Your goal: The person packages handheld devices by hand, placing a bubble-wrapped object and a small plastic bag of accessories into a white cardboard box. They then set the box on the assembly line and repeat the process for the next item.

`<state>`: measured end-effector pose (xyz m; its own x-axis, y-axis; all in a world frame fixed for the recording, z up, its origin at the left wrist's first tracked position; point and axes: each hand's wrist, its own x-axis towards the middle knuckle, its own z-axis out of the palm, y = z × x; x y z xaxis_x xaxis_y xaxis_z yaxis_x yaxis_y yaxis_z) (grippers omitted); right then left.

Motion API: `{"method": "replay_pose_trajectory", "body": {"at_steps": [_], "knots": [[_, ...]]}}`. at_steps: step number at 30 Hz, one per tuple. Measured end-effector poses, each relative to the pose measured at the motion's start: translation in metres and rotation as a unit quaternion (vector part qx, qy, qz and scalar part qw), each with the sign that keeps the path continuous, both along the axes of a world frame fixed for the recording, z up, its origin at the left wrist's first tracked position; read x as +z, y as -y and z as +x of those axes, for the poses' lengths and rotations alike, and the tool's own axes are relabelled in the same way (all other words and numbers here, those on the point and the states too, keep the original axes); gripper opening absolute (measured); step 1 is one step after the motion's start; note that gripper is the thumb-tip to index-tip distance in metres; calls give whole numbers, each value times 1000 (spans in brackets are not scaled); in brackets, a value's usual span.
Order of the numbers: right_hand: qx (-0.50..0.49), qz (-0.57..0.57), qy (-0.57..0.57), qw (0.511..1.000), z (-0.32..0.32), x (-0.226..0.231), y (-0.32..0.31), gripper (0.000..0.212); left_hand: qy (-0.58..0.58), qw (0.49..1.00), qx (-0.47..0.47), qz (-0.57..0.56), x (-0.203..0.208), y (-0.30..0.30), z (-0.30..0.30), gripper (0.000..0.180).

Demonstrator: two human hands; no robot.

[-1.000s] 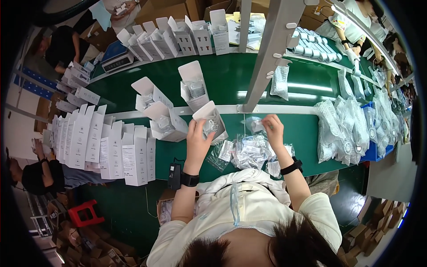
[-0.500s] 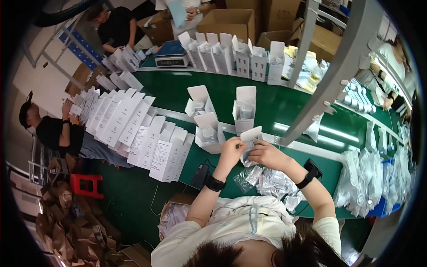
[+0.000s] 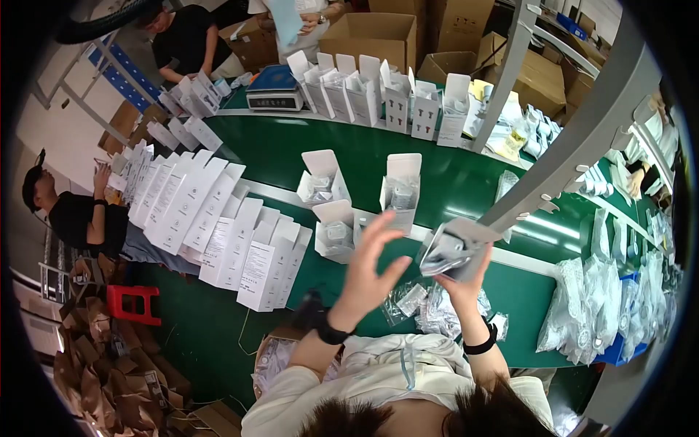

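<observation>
My right hand (image 3: 473, 280) grips a small white carton (image 3: 455, 247) with its top open, raised off the bench and tilted. Grey, shiny wrapped contents show inside the carton. My left hand (image 3: 368, 273) is lifted to the left of it, somewhat blurred, with the fingers spread and nothing in them. Beyond the left hand stand three open white cartons: a near one (image 3: 335, 231), a far left one (image 3: 325, 177) and a far right one (image 3: 400, 182), all with clear-wrapped items inside. Below my hands lies a heap of small clear plastic packets (image 3: 440, 309).
Closed white cartons (image 3: 251, 255) stand in rows to the left. Open cartons (image 3: 360, 95) and a blue scale (image 3: 273, 89) line the far side. A grey metal post (image 3: 553, 167) slants across the right. Bagged parts (image 3: 582, 313) lie at right; co-workers are across and to the left.
The carton between my hands has been lifted and moved right in my right hand, now tilted. My left hand has let go and spread its fingers.
</observation>
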<state>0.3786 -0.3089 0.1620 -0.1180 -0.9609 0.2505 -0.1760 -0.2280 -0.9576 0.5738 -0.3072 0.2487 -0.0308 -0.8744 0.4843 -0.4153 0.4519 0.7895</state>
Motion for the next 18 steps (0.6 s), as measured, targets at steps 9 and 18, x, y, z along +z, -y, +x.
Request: {"method": "replay_pose_trajectory", "body": {"at_steps": [9,18], "knots": [[-224,-215,71,948,84,78,163,111,-17,915,321,245,-15,105,188,51],[-235,-50,-56,969,66,-67,248,105,97,941,189,262,-135,176,212,16]]}}
